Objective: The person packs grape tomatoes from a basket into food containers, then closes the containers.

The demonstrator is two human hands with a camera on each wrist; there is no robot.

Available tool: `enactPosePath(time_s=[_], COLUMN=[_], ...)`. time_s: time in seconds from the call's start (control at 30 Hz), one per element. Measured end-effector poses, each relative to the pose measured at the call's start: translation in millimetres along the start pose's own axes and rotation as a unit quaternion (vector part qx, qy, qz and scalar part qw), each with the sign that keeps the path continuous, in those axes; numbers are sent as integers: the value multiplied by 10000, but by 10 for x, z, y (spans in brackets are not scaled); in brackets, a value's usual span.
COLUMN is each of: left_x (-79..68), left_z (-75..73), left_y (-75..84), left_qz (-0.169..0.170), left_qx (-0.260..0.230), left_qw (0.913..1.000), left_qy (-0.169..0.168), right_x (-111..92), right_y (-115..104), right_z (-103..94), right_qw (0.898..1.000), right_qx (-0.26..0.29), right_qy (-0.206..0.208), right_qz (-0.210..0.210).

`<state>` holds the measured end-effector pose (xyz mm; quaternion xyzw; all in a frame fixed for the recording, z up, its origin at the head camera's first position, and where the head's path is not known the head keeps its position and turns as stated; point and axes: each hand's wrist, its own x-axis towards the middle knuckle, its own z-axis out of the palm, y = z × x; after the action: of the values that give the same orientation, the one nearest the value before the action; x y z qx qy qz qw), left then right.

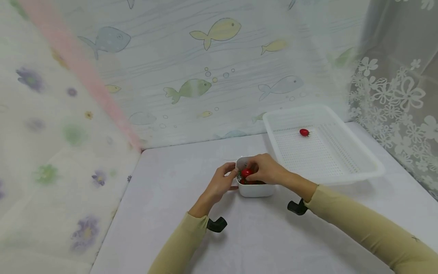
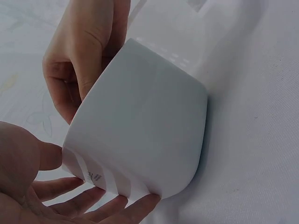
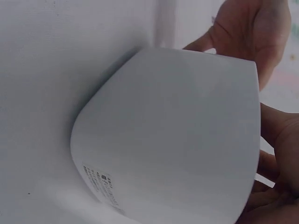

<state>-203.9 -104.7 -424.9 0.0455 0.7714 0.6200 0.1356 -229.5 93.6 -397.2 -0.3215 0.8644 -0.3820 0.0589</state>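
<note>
A small white container (image 1: 256,191) stands upright on the white-covered table, with red cherry tomatoes (image 1: 251,182) inside. My left hand (image 1: 220,184) holds its left side. In the left wrist view the thumb lies at the rim and the fingertips (image 2: 140,205) press the outer wall. From the right, my right hand (image 1: 268,168) reaches over the rim, its thumb and forefinger pinching a red cherry tomato (image 1: 246,172) inside. Both wrist views show the container's outside, so its wall hides the tomatoes there.
Right of the container is a large white perforated tray (image 1: 364,160), with one cherry tomato (image 1: 304,132) towards its back. A fish-patterned curtain (image 1: 191,114) hangs behind the table. Flowered fabric (image 1: 68,152) borders the left, and lacy fabric (image 1: 403,102) the right.
</note>
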Motion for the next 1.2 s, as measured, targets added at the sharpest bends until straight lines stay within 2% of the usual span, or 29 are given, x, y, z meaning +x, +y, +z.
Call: enactPosePath(time_s=[0.17,0.37,0.67,0.8,1.0,1.2], left_x=[-9,-15,-20,-22,-3,11], left_z=[-7,1,10,14,17,12], left_y=[8,-5,-16,-11,-12,-12], left_qz=[35,0,-21,-60,-71,-57], left_qx=[-86,-13,-34,-26,-2,72], left_qw=[9999,10000,10000,10000,10000,9999], left_qy=[-79,-24,19,21,38,53], right_x=[30,78,94,43,-96,-242], right_y=[2,25,36,26,-15,-60], right_z=[71,145,170,110,-84,-287], right_qw=[9997,9975,9972,9969,9981,9972], right_qx=[-206,-666,-692,-673,-347,-516], right_qy=[112,80,-5,-124,-346,-376], right_qz=[-95,-207,-285,-391,-373,-377])
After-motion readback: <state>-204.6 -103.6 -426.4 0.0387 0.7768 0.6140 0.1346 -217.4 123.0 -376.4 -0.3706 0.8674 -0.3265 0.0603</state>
